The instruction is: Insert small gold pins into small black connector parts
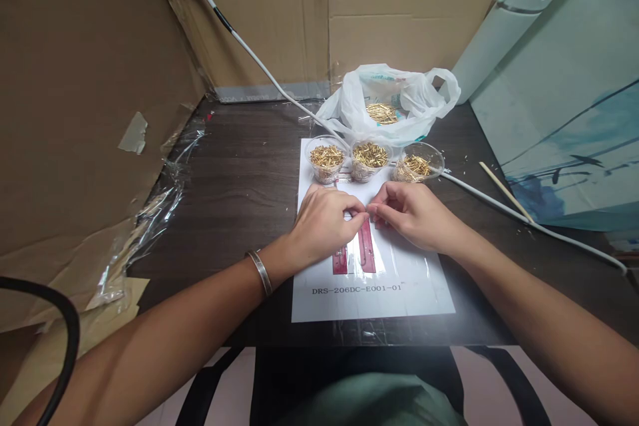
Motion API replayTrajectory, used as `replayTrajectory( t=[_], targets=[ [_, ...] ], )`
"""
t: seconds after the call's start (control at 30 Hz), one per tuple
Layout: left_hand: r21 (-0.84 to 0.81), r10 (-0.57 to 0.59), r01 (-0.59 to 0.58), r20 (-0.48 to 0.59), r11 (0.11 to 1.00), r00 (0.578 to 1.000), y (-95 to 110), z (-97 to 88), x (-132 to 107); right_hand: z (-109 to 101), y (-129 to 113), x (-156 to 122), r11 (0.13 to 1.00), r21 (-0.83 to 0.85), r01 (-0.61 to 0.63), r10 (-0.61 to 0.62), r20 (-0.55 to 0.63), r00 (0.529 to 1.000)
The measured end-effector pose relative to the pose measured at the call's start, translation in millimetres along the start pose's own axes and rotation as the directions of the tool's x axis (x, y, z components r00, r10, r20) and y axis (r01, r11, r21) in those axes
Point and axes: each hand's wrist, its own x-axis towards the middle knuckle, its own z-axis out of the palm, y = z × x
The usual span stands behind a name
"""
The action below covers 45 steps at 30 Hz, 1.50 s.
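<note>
Over the middle of a white sheet [424,286], the left hand [327,223] and the right hand [412,213] meet fingertip to fingertip. Both hands' thumbs and forefingers are closed in a tight pinch and the other fingers are curled in. Whatever sits between the tips is too small to make out. The sheet lies flat on the dark table [239,166] under a glossy clear cover, directly before the person. It carries two red strips [367,249] side by side, partly hidden under the left hand, and the printed line "DRS-206DC-E001-01" near its front edge. Along the far edge of the sheet stand three clear plastic cups [325,175] in a row, close together, each holding a heap of small gold pins [370,154]. Just behind them a white plastic bag [429,96] lies open with more of the same pins inside. A white cable [259,63] runs diagonally across the table past the cups. One wooden stick [504,190] lies to the right, near the cable. A metal bracelet [260,271] circles the left wrist. Taped cardboard [399,20] walls the table at the back and on the left.
</note>
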Motion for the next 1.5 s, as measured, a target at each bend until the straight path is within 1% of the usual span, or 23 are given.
replayTrajectory(
  t=[0.27, 0.43, 0.53, 0.7, 0.77, 0.9, 1.03, 1.17, 1.23, 1.37, 1.43, 1.5],
  targets=[
    [-0.034, -0.011, 0.011, -0.009, 0.999, 1.0, 0.6, -0.7, -1.1, 2.8, -0.1, 1.1, 0.999, 0.042, -0.029, 0.029, 0.007, 1.0],
    [-0.031, -0.006, 0.005, -0.013, 1.0, 1.0, 0.0, -0.2, -1.3, 0.8, -0.8, -0.5, 1.0, -0.02, 0.003, -0.003, -0.011, 1.0],
    [-0.025, 0.018, -0.018, -0.022, 1.0, 1.0, -1.5, 0.4, -1.7, -0.7, -0.7, -0.8, 1.0, 0.005, 0.003, -0.003, -0.003, 1.0],
    [-0.019, 0.142, -0.145, -0.095, 0.989, 0.985, -5.9, 0.8, -3.8, -2.2, -2.8, -0.8, 0.998, 0.029, 0.053, -0.052, -0.035, 0.998],
    [0.004, 0.175, -0.176, -0.117, 0.984, 0.978, -6.7, 0.8, -5.0, -2.6, -4.2, -1.3, 0.996, 0.021, 0.082, -0.081, -0.041, 0.996],
    [0.004, 0.201, -0.202, -0.14, 0.979, 0.97, -5.4, 0.4, -6.5, -2.6, -5.9, -2.4, 0.991, -0.004, 0.137, -0.137, -0.061, 0.989],
    [-0.102, 0.212, -0.234, -0.194, 0.967, 0.958, -3.6, -1.9, -4.9, -3.2, -4.8, -2.3, 0.983, -0.027, 0.182, -0.184, -0.096, 0.978],
    [-0.17, 0.211, -0.258, -0.252, 0.951, 0.944, -4.2, -4.0, -2.9, -4.1, -2.8, -2.0, 0.984, 0.03, 0.177, -0.175, -0.045, 0.983],
    [-0.162, 0.224, -0.279, -0.292, 0.946, 0.93, -4.5, -4.0, -2.6, -3.0, -2.2, -2.2, 0.982, 0.029, 0.187, -0.186, -0.034, 0.982],
    [-0.131, 0.248, -0.313, -0.364, 0.941, 0.898, -4.3, -3.1, -2.9, 2.9, -2.2, -2.4, 0.977, 0.012, 0.212, -0.211, -0.057, 0.976],
    [-0.121, 0.251, -0.315, -0.374, 0.941, 0.893, -4.4, -2.9, -2.8, 5.9, -2.7, -2.6, 0.977, 0.025, 0.212, -0.21, -0.062, 0.976],
    [-0.111, 0.243, -0.302, -0.365, 0.947, 0.899, -4.7, -2.9, -2.6, 7.6, -3.3, -3.0, 0.976, 0.047, 0.213, -0.21, -0.062, 0.976]
  ],
)
